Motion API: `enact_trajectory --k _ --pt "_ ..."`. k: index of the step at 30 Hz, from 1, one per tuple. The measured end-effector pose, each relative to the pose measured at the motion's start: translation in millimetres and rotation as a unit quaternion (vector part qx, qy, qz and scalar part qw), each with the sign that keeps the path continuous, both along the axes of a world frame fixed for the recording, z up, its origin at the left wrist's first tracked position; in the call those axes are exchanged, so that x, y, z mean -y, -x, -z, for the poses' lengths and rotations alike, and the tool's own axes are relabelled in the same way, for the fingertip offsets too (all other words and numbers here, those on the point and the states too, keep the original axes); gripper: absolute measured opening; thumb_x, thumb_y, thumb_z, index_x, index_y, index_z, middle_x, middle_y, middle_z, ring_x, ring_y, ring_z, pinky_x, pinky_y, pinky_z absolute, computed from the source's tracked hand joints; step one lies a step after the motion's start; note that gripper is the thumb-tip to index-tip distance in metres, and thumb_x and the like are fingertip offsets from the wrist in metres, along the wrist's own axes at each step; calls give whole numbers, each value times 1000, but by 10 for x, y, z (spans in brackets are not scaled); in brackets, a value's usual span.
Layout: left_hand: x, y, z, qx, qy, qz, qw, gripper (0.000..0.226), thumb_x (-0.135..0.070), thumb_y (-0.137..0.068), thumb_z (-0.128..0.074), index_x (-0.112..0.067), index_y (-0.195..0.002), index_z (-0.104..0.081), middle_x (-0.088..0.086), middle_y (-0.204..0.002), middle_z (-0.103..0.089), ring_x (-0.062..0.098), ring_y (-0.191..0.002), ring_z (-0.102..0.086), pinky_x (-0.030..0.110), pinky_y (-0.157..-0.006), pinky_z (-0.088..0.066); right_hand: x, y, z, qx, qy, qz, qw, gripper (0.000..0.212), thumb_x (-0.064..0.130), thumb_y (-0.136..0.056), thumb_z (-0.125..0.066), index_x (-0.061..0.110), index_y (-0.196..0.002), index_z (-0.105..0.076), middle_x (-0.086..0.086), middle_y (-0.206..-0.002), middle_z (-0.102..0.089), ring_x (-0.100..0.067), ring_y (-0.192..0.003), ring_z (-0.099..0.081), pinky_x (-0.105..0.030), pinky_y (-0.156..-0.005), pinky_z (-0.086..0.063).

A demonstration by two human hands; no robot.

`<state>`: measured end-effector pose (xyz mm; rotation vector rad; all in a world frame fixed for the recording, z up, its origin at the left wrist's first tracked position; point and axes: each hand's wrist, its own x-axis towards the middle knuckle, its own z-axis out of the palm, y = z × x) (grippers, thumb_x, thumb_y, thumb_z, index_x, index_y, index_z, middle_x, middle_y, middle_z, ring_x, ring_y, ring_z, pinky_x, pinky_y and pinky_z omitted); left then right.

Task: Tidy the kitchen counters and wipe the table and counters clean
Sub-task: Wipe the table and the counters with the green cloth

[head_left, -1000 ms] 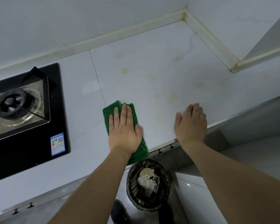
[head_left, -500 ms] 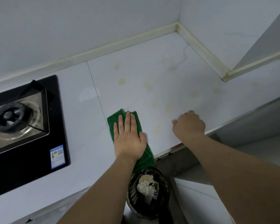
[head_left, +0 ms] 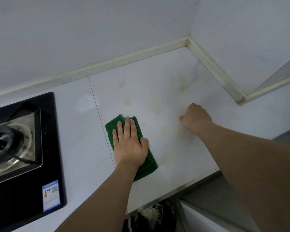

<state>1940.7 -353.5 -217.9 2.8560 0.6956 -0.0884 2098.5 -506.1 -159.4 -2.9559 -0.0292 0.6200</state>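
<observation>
Wiping was underway mid-frame: left hand (head_left: 129,144), fingers (head_left: 127,126) flat, pressed green cloth (head_left: 124,141) on worktop (head_left: 199,148); right hand (head_left: 195,118) curled, holding nothing; yellowish stains (head_left: 127,101) remained above.

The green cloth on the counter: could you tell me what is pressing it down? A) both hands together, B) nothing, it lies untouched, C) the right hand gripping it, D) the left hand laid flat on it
D: the left hand lies flat with straight fingers on the green cloth, while the right hand rests curled on the bare counter, apart from the cloth.
</observation>
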Motion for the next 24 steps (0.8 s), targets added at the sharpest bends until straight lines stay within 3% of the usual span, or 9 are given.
enact_trajectory --k 7,11,14,17,21,24 --pt "-142 -244 14 10 -2 -5 1000 74 -44 -88 -12 -15 -154 4 0 -161 10 23 -147 16 41 -119 11 -92 -472 53 -65 120 -11 991 100 52 -85 -61 -7 -147 -10 -25 -152 -15 -37 -140 -21 -44 -114 -23" --pt "-167 -281 9 6 -6 -2 1000 75 -45 -87 -10 -15 -154 7 0 -161 12 23 -146 18 41 -118 13 -196 -800 204 -155 178 5 972 99 67 -75 -60 4 -145 -29 -20 -148 -30 -37 -134 -31 -45 -111 -28" --pt "-217 -370 3 6 -6 0 1000 76 -46 -85 -7 -15 -154 5 -1 -161 12 23 -146 18 41 -118 13 -240 -1139 649 -216 225 -54 948 109 73 -62 -57 5 -144 -36 -20 -144 -39 -42 -131 -38 -54 -107 -34" --pt "-337 -535 5 6 -8 -5 1000 74 -45 -88 -11 -15 -154 5 -1 -161 12 22 -146 18 41 -119 12 -318 -1103 471 -228 212 -81 947 77 61 -72 -64 8 -128 -50 -11 -126 -51 -31 -115 -50 -39 -94 -45" --pt "-487 -778 -4 5 -6 -27 1000 73 -44 -90 -14 -15 -154 5 -1 -161 12 22 -147 17 42 -119 10 -351 -1175 583 -230 261 -112 931 91 72 -66 -55 11 -133 -45 -12 -131 -49 -37 -122 -47 -50 -106 -35" --pt "-559 -900 -25 -2 -5 -32 999 70 -43 -94 -19 -15 -154 6 0 -161 12 23 -147 16 42 -119 10 -317 -1373 852 -234 257 -114 931 100 73 -62 -57 10 -138 -40 -12 -134 -46 -36 -125 -45 -51 -107 -33"
